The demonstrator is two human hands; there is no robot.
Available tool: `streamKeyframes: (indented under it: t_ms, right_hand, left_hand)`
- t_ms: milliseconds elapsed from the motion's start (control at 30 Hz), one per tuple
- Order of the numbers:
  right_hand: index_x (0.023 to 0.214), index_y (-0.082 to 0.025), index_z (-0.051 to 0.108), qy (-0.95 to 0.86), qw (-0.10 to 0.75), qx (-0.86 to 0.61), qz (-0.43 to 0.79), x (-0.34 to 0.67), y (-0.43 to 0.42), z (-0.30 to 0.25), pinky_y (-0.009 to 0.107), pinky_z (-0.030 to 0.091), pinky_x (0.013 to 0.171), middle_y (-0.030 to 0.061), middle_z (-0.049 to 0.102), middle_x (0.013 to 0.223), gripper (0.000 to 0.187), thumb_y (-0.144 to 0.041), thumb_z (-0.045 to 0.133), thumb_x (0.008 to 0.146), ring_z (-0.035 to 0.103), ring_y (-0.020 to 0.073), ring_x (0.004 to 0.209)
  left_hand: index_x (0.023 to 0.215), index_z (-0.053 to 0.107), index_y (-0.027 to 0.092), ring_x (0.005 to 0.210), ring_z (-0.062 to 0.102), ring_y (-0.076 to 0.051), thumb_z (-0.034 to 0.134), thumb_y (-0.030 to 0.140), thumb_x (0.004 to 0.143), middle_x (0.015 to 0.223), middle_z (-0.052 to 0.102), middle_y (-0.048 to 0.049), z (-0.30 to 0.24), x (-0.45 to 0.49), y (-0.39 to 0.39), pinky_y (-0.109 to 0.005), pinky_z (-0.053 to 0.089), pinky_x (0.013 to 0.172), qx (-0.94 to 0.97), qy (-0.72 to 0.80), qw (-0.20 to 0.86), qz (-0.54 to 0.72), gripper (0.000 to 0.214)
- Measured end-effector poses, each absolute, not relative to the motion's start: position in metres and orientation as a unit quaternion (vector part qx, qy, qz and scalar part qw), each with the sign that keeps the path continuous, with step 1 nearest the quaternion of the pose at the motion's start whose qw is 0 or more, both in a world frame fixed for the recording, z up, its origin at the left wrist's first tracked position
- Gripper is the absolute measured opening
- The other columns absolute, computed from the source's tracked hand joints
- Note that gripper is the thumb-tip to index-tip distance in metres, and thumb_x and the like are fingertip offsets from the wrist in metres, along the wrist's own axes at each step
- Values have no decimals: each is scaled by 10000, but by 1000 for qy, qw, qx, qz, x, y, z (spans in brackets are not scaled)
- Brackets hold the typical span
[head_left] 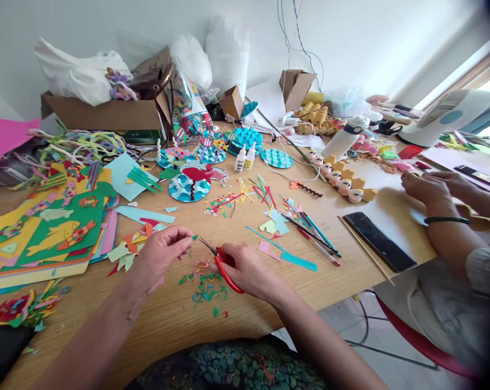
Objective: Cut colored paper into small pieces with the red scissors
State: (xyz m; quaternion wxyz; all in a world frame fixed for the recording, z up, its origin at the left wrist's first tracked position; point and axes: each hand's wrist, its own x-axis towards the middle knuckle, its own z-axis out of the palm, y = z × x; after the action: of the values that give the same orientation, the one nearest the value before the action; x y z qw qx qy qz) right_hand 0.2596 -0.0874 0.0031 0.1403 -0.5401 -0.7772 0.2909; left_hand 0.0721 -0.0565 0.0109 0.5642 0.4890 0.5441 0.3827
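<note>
Green paper (195, 237) shows as a mere sliver at the tips of the red-handled scissors (219, 264); my left hand (167, 252) hides the rest, thumb and forefinger pinching it, so I cannot tell its full shape. My right hand (248, 268) covers part of the scissors, its fingers curled about the handles. Their slim, dark blades point at the sliver. Curled paper snippets (210, 295) lie just nearer me than the scissors, too small to make out singly.
</note>
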Motion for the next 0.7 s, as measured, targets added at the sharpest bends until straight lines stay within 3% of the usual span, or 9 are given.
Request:
streamKeyframes:
  t_ms: [233, 700]
  right_hand:
    - [712, -176, 541, -775, 132, -551, 280, 262, -83, -4, 206, 226, 470, 13, 579, 610, 447, -570, 380, 850, 427, 88, 499]
    - [732, -180, 573, -789, 105, -569, 205, 264, -77, 0, 233, 202, 486, 27, 627, 640, 333, -454, 437, 862, 500, 112, 532]
  left_hand:
    - [686, 603, 162, 527, 437, -81, 653, 270, 642, 570, 527, 46, 6, 80, -51, -194, 361, 513, 495, 525, 589, 364, 127]
    - [711, 596, 169, 534, 452, -68, 645, 260, 684, 589, 552, 49, -1, 83, -39, -179, 368, 525, 481, 499, 630, 350, 107]
